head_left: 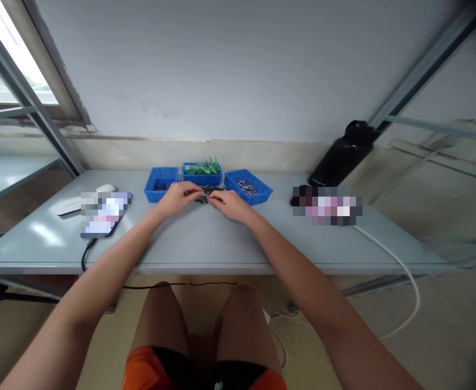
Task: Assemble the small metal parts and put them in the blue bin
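A loose pile of small dark and silvery parts (pixel 213 189) lies on the table in front of the blue trays. My left hand (pixel 179 197) is at the pile's left side, thumb and fingertips pinched together. Facing it from the right, my right hand (pixel 230 205) also has its fingertips closed in a pinch at the pile's near edge. The two sets of fingertips are close together. Whatever they hold is too small to make out. Behind my hands stand a left blue tray (pixel 149 190) with a few dark pieces, a middle tray (pixel 202 178) and a right tray (pixel 262 198).
Green plastic-looking packets (pixel 203 167) fill the middle tray; slim metallic pieces (pixel 246 187) lie in the right one. A cabled phone (pixel 108 214) lies on the left. To the right are a black bottle (pixel 339 157), a blurred-out object (pixel 329 206) and a white cable (pixel 400 260).
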`<action>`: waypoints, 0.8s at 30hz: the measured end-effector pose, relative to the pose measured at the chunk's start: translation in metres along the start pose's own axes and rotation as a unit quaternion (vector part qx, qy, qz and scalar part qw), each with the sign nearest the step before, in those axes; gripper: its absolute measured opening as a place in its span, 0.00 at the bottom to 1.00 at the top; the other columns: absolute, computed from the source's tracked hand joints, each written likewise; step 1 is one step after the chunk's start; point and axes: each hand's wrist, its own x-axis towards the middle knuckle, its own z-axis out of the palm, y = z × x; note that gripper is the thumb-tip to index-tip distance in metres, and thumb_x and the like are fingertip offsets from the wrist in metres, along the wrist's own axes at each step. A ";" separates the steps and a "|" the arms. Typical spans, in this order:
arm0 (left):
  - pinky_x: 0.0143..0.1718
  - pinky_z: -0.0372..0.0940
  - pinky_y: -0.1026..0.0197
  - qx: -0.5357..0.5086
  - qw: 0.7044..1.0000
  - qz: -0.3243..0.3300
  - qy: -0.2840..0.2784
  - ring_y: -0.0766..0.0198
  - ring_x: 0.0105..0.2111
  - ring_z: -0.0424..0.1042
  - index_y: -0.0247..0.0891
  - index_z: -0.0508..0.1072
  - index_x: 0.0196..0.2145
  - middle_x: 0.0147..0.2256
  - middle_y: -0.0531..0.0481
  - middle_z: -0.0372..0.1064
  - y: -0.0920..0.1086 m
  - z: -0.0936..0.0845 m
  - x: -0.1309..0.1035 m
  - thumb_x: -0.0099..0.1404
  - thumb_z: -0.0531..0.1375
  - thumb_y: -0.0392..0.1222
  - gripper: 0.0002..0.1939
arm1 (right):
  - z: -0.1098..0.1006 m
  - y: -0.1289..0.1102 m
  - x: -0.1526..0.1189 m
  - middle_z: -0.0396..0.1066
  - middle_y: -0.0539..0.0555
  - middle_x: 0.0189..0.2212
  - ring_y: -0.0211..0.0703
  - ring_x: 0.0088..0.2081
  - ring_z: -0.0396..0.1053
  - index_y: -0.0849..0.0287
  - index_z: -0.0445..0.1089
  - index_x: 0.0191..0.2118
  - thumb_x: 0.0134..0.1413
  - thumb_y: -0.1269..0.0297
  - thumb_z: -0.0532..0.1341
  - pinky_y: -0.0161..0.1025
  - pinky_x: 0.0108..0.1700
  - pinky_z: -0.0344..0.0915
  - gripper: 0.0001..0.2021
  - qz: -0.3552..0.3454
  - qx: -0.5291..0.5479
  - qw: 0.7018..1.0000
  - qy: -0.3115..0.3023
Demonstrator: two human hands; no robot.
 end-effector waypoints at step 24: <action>0.37 0.67 0.64 -0.025 0.999 -0.047 0.007 0.64 0.33 0.73 0.36 0.79 0.38 0.35 0.47 0.77 0.008 -0.006 0.001 0.65 0.59 0.47 0.13 | -0.002 0.002 0.000 0.74 0.54 0.33 0.40 0.33 0.67 0.59 0.73 0.37 0.62 0.63 0.54 0.36 0.39 0.58 0.11 -0.031 -0.018 0.998 0.060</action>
